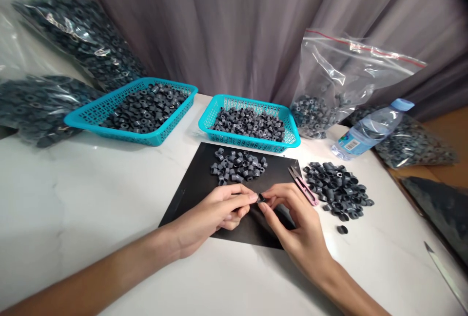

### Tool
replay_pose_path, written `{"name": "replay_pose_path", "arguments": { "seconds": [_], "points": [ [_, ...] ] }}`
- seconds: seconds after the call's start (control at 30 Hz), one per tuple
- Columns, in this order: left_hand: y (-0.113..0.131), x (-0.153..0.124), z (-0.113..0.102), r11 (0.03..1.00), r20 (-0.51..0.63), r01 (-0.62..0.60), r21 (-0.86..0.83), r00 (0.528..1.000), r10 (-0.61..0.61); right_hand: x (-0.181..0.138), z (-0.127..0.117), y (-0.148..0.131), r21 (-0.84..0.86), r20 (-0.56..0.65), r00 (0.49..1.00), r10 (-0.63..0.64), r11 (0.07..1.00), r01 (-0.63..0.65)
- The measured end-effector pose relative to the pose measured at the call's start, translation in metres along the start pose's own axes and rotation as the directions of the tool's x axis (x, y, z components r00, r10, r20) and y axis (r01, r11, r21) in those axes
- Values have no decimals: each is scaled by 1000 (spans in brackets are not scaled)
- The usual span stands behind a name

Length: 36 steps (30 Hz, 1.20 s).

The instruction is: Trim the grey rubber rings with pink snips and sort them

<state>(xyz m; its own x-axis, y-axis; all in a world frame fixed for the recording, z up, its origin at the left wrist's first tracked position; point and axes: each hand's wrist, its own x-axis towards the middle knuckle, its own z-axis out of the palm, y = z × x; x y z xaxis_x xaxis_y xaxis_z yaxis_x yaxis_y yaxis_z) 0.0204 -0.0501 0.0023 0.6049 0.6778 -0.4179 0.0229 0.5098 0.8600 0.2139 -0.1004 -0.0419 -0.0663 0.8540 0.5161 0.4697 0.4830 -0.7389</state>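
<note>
White tabletop (127, 184), black mat (197, 179) beneath fingers (237, 202), grey curtain (204, 28)

Small, dark-grey tubular piece (261, 198), short and hollow, its open end in view, between the two hands (224, 207) (300, 219)

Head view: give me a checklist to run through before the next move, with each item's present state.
1. Small dark ring secured: ok, pinched in the fingertips of the right hand.
2. Left hand gripping it too: cannot tell; its fingertips are right at the ring.
3. Ring's edge clean: cannot tell, too small.
4. Pink-handled thread snips out of both hands: ok, lying by the right edge of the black mat.
5. Right-hand heap of rings all together: not ok, a single ring lies apart, nearer the person.
6. Water bottle capped: ok.
</note>
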Motion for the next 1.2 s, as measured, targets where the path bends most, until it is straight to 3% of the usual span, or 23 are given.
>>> {"name": "replay_pose_path", "arguments": {
  "seconds": [0.4,0.73,0.9,1.07,1.2],
  "points": [
    [-3,2,2,998,24,5,-58,1000,-4,-1,-3,-4,-36,73,994,-84,996,87],
    [-14,4,3,953,141,209,-220,973,-181,-2,0,-13,-12,162,966,-203,978,208],
    [-14,5,3,951,74,138,-276,990,-122,-1,-4,-11,2,126,976,-178,984,179],
    [-12,4,3,954,115,149,-261,986,-122,5,-6,6,-168,94,985,-143,973,157],
    [3,1,-1,972,101,84,-221,993,-63,13,-2,19,-352,177,976,-127,918,183]
  ]
}}
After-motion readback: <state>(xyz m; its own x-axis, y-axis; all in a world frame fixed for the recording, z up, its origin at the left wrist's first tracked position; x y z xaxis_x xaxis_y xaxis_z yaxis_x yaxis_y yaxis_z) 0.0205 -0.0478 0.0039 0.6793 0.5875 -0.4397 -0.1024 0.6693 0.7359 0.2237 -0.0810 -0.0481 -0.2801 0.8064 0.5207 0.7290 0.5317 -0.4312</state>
